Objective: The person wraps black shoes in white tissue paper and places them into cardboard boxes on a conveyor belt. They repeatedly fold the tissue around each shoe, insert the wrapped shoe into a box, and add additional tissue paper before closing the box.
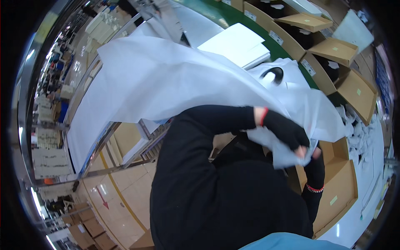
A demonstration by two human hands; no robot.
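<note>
My left hand (291,135), in a black fingerless glove with a red band at the wrist, reaches across to the right. Its bent fingers pinch a thin white sheet (300,110) near a hanging corner. Close beside it, my right hand (317,162), also gloved and with a beaded bracelet, has its fingertips at the same corner, partly blurred and hidden by the sheet. White material (166,79) spreads over the table to the left of the hands. A black curved thing (273,75) shows among white sheets farther back; its kind is unclear.
An open brown cardboard box (333,196) stands beside my right arm. Several open boxes (287,41) holding black items line the far right. A white stack of sheets (235,43) lies on the green surface (208,12). Crumpled white paper (362,137) lies at right; a metal frame (25,104) stands at left.
</note>
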